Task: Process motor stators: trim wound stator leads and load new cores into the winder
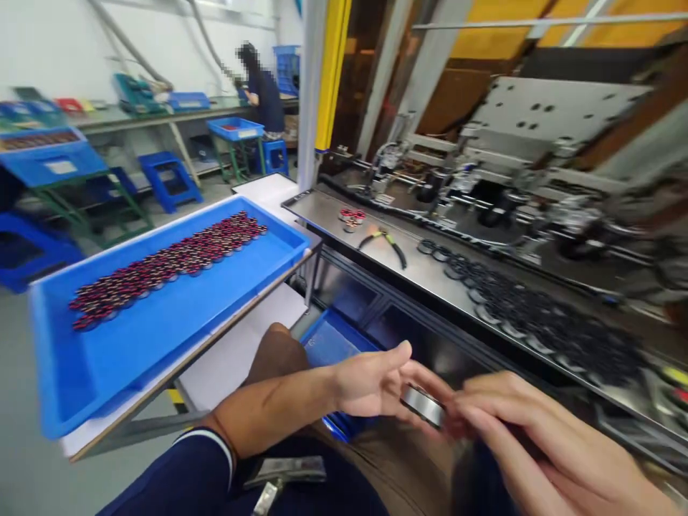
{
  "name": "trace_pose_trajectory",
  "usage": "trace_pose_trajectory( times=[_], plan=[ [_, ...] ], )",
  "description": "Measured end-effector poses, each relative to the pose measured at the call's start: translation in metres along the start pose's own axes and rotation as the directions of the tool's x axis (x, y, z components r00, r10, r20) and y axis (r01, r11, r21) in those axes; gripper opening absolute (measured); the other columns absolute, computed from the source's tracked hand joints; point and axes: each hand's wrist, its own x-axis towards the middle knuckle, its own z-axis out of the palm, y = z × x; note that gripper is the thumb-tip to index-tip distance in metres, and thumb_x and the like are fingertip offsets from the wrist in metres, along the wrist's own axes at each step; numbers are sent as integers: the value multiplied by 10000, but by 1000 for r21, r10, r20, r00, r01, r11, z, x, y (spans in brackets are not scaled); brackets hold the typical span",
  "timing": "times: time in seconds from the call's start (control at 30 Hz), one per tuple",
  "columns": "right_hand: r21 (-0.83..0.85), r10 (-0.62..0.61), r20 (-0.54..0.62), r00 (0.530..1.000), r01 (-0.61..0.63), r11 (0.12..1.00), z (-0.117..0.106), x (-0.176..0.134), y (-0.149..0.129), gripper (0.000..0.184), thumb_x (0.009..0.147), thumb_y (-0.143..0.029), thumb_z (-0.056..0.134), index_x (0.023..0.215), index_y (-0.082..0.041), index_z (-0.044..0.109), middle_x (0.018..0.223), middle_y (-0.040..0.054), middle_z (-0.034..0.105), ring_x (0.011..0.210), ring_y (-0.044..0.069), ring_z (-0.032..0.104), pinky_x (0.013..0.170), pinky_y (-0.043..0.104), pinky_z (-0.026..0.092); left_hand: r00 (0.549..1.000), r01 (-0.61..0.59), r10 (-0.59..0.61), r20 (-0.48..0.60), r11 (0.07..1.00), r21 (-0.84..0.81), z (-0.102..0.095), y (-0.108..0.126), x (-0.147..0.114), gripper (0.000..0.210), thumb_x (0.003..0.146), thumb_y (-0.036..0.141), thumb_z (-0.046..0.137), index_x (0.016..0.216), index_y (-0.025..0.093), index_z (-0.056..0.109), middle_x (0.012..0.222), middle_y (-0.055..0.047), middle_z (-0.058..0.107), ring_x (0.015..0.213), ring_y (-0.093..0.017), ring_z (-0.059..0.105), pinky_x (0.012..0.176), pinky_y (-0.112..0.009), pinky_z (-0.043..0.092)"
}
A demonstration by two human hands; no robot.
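A short silvery metal ring (423, 406) with dark edges lies in the curled fingers of my left hand (370, 385), whose thumb points up away from it. Close by, my right hand (542, 433) has its fingertips pinched together at the tips of the left fingers. Motion blurs them, and I cannot make out what is between them. Beyond my hands, many black rings (542, 322) lie in a long heap on the metal worktop (336, 218). Pliers (383, 244) with dark and yellow-green handles rest farther left, near a few red-and-silver round pieces (352, 217).
A blue tray (177, 358) with rows of red-and-dark round parts (172, 269) stands on a side table at left. Machine fixtures (484, 186) line the worktop's back. A blue bin (336, 340) sits below. A person (263, 93) works at the far bench.
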Motion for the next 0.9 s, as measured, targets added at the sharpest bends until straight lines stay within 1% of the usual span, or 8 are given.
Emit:
trace_pose_trajectory(
  times=[0.07, 0.13, 0.3, 0.43, 0.53, 0.63, 0.8, 0.9],
  plan=[
    [47, -37, 66, 997, 34, 998, -7, 10, -7, 180, 945, -109, 542, 879, -224, 664, 711, 30, 673, 606, 152, 660, 514, 224, 549, 953, 266, -279, 115, 957, 116, -2, 0, 1, 742, 841, 770, 431, 862, 87, 719, 793, -133, 734, 903, -304, 733, 722, -378, 547],
    [64, -37, 65, 997, 33, 997, -10, 16, -9, 195, 929, -63, 530, 872, -210, 645, 699, 25, 665, 604, 147, 652, 528, 224, 547, 927, 299, -332, 173, 935, 191, -2, -1, 1, 746, 844, 770, 417, 877, 84, 708, 723, -124, 720, 766, -281, 739, 617, -337, 536],
    [38, 31, 26, 999, -32, 999, -18, 8, -6, 163, 939, -119, 571, 822, -209, 642, 719, 22, 656, 623, 142, 640, 541, 223, 536, 990, 77, -96, 99, 980, 183, 7, -1, -2, 639, 692, 662, 749, 1013, 114, 675, 666, -71, 711, 524, -178, 669, 455, -227, 471],
    [93, 261, -160, 952, -248, 964, -24, -6, -1, 71, 955, -271, 621, 957, -233, 681, 831, 54, 711, 686, 186, 704, 608, 252, 603, 993, -51, 79, -88, 957, 285, 18, 1, -11, 541, 743, 560, 771, 1040, 117, 678, 675, -49, 704, 536, -141, 668, 497, -212, 494],
    [227, 369, -41, 928, -351, 908, -20, -16, 0, 212, 905, -356, 704, 1070, -227, 680, 889, 73, 747, 664, 206, 734, 580, 247, 629, 958, -91, 191, -213, 909, 407, 25, 3, -19, 528, 779, 526, 752, 1096, 109, 685, 718, -46, 704, 572, -124, 663, 566, -232, 531],
    [240, 405, 1, 914, -393, 887, -6, -24, -4, 190, 883, -361, 727, 987, -209, 681, 815, 54, 737, 611, 191, 717, 552, 239, 620, 933, -91, 238, -270, 882, 463, 29, 5, -24, 541, 821, 519, 709, 1172, 108, 675, 759, -47, 704, 586, -122, 660, 582, -247, 538],
    [-8, 206, -293, 934, -217, 976, 25, -34, -11, 70, 882, -174, 705, 854, -209, 650, 751, 29, 654, 647, 164, 648, 559, 261, 555, 920, -102, 241, -308, 908, 406, 29, 5, -23, 512, 766, 453, 784, 1140, 113, 702, 862, -71, 737, 650, -148, 699, 630, -272, 567],
    [-112, 56, -304, 951, -94, 989, 40, -37, -11, 153, 854, -105, 722, 971, -189, 669, 810, 52, 661, 697, 171, 648, 573, 276, 551, 896, -145, 261, -360, 937, 319, 30, 3, -20, 477, 665, 387, 873, 1030, 111, 736, 912, -87, 759, 711, -164, 715, 690, -291, 589]
  ],
)
